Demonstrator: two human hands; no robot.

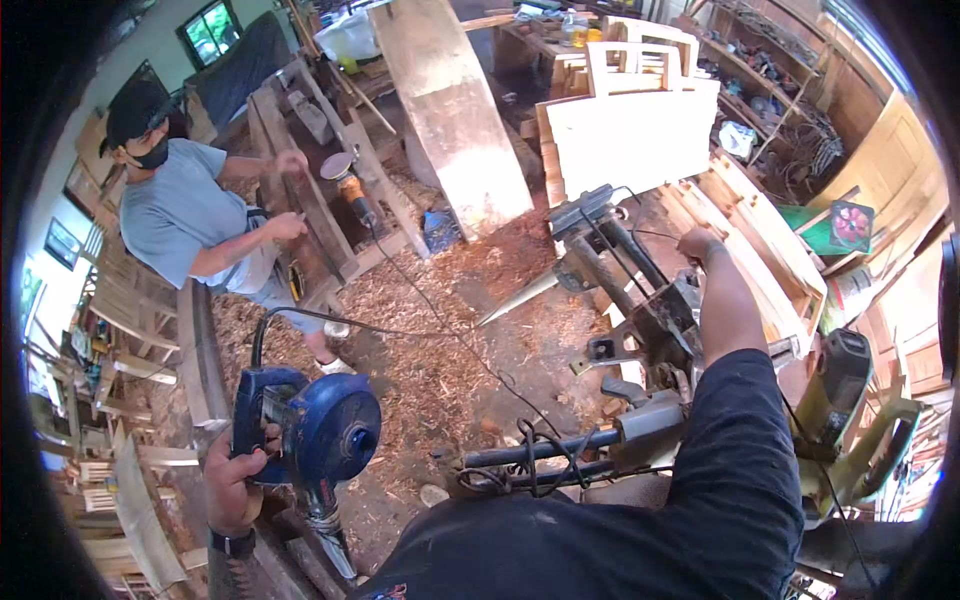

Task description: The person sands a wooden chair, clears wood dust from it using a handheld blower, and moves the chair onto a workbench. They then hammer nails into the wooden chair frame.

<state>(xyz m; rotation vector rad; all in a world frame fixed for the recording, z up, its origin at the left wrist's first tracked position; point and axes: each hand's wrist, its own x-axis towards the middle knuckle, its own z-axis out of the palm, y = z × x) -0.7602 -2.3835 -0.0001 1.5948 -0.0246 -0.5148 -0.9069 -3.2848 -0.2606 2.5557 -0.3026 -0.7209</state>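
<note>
Shavings (430,400) litter the floor (385,352); the left hand (235,488) grips the blue blower (325,428), nozzle (330,536) down. The right hand (702,244) is near the metal machine (672,318), fingers unclear. Moving the blower calls for minding its cord (257,345).

Deep blue on the blower (335,425), with black on its power cord (340,326). Plain black across the wearer's shirt (560,550); grey-blue over the co-worker's T-shirt (175,205), black for the cap (138,115) and face mask (152,155). Orange and black on the disc sander (352,192). Tan flecks of wood shavings (430,365) over reddish-brown floor (515,250). Mottled brown along the wide plank (445,115), glaring white on the flat panel (635,145). Yellowish green on the power tool (835,400) at right.
</note>
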